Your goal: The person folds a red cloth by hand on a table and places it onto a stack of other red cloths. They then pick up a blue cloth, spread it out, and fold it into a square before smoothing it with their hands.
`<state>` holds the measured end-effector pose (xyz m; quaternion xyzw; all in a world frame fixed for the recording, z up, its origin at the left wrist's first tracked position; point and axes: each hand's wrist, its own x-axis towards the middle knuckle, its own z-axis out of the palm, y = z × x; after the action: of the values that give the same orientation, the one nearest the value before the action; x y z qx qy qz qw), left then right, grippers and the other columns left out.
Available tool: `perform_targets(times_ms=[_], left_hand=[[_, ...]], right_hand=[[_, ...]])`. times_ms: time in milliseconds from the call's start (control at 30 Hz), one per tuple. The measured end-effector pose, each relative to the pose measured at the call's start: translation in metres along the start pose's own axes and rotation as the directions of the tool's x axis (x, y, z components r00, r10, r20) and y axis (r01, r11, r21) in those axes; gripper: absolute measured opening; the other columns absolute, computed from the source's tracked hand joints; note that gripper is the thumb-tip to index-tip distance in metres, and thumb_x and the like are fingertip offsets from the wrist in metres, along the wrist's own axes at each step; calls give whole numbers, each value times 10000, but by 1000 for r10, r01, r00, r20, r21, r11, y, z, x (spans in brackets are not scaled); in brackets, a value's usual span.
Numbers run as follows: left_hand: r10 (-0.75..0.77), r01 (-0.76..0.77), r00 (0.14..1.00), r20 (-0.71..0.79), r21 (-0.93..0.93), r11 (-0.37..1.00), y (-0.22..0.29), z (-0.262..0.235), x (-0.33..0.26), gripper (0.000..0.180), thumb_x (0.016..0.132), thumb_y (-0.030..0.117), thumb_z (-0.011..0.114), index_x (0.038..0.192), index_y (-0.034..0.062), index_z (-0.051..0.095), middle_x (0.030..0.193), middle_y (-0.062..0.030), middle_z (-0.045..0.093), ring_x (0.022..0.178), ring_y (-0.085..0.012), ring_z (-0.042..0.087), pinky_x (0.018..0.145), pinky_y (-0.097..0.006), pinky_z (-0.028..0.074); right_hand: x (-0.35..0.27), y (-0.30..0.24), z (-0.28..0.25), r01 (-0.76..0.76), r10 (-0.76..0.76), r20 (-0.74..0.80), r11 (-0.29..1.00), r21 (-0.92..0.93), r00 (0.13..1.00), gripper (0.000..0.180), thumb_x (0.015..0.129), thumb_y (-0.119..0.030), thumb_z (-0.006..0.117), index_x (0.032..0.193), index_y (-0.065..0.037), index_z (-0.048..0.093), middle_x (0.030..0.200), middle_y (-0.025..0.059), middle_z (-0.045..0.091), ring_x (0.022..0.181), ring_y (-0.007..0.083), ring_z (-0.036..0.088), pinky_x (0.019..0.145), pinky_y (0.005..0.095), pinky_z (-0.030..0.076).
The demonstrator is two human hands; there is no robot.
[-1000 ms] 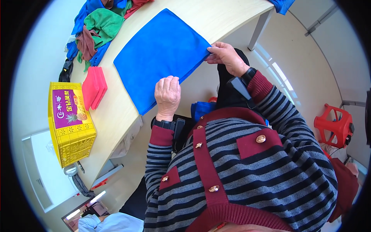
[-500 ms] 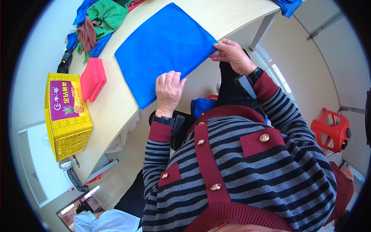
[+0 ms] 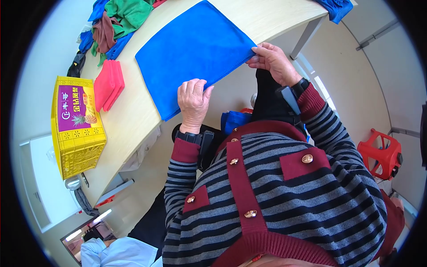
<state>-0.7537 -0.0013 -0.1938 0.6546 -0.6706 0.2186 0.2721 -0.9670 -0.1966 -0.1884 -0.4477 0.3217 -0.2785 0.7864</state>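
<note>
Blue cloth [image 3: 195,51] lies spread flat on the pale wooden table [image 3: 133,115], its near edge hanging just over the table's rim, and both hands are on that edge right now. Left hand [image 3: 193,101] has its fingers curled over the lower corner, closed on the fabric; right hand [image 3: 272,60] pinches the other near corner between thumb and fingertips. As it looks, the cloth is smoothed out in a single layer with no fold in it yet, so the folding itself seems to be only at its start. Beside it, further along the table, a neat stack of pink-red cloths [image 3: 108,84] sits already folded, which suggests some pieces are finished, while a loose heap of green, brown and blue cloths [image 3: 116,22] at the far end looks like work left to do. Well apart to the left stands a yellow box-shaped crate [image 3: 78,129] with a purple label panel on its top showing a pineapple picture. Over on the right, a red plastic stool [image 3: 380,153] sits on the floor.
</note>
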Motion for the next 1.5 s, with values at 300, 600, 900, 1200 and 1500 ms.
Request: perform_targets(times_ms=[300, 600, 900, 1200, 1500], left_hand=[[-142, 143, 989, -30, 35, 989, -17, -13, -8, 320, 673, 46, 815, 934, 113, 643, 911, -38, 634, 867, -257, 608, 756, -386, 459], [-324, 328, 944, -55, 88, 940, -49, -44, -27, 233, 705, 3, 776, 853, 92, 620, 833, -67, 643, 817, -281, 626, 748, -391, 463], [-414, 418, 908, -62, 90, 904, -133, -89, -15, 181, 769, 59, 784, 868, 51, 632, 815, -108, 658, 781, -305, 652, 714, -400, 501], [-254, 359, 894, -369, 249, 900, -226, -164, 151, 131, 803, 124, 750, 862, 96, 637, 867, -114, 665, 855, -342, 653, 722, -446, 508], [-145, 184, 981, -125, 401, 897, -189, -120, 41, 218, 754, 7, 685, 939, 107, 625, 932, -82, 621, 907, -302, 601, 788, -434, 477]], right_hand=[[-2, -9, 6, 37, -37, 50, 999, -6, 998, 174, 1031, -214, 609, 1050, -41, 611, 955, 120, 725, 868, 184, 741, 883, 333, 608], [4, -11, 1, 47, -46, 87, 999, -2, 995, 163, 1030, -203, 602, 1067, -44, 599, 997, 108, 721, 900, 177, 731, 911, 331, 593], [60, -57, 37, 111, -106, 159, 994, -23, 982, 214, 1037, -189, 565, 1118, 8, 578, 1031, 160, 702, 988, 252, 728, 931, 372, 595], [208, -216, 121, 289, -286, 448, 955, 63, 847, 183, 976, -177, 615, 1050, -15, 657, 987, 113, 713, 857, 242, 698, 836, 381, 580], [145, -123, 74, 275, -172, 349, 922, -273, 921, 258, 999, -220, 621, 1160, -19, 605, 1118, 134, 705, 1020, 246, 724, 895, 347, 577]])
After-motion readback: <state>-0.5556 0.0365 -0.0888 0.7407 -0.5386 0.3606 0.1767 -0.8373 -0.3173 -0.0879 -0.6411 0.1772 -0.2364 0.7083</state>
